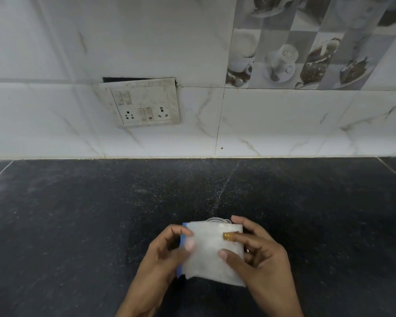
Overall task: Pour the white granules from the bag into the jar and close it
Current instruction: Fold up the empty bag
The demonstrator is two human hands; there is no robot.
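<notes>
Our left grip (167, 252) and right grip (257, 252) each pinch a side of the white granule bag (209, 255), held near us over the dark tabletop (78, 225), the rim of a clear jar (215, 219) showing just beyond it.

bag (212, 255): thin plastic film, see-through but cloudy white, slightly crinkled, blue along one edge
jar (215, 219): clear, glossy rim; plastic or glass, cannot tell
counter (101, 213): dark speckled stone, smooth, dull sheen
wall tiles (284, 124): glossy white, marble-veined
switch plate (144, 102): matt plastic, grimy
</notes>
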